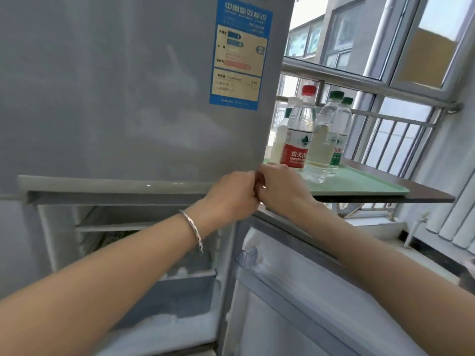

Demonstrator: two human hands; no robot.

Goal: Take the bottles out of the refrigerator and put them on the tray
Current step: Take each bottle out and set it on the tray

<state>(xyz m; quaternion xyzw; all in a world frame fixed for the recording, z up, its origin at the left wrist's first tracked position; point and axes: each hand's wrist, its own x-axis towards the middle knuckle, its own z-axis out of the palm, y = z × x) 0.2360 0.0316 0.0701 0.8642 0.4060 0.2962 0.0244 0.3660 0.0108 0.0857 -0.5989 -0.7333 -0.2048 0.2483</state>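
Bottles (299, 132) already upright on green tray (359, 185), beside open refrigerator (128, 98). Left hand (232, 195) and right hand (281, 187) pressed together, curled, nothing visibly held. Probably light, smooth plastic, possibly wet; best gripped around the middle.

Both hands meet at the picture's centre, left hand (235, 192) and right hand (281, 187) touching, fingers curled at the lower right corner of the grey upper fridge door (128, 86); a bracelet (193, 229) rings the left wrist; the lower door (295, 291) stands open toward five o'clock, frost showing in the compartment (154, 265) at seven o'clock. At two o'clock four bottles (298, 132) stand upright and close together on a green tray (359, 185), which lies on a dark shelf (424, 192) by the window (372, 47).
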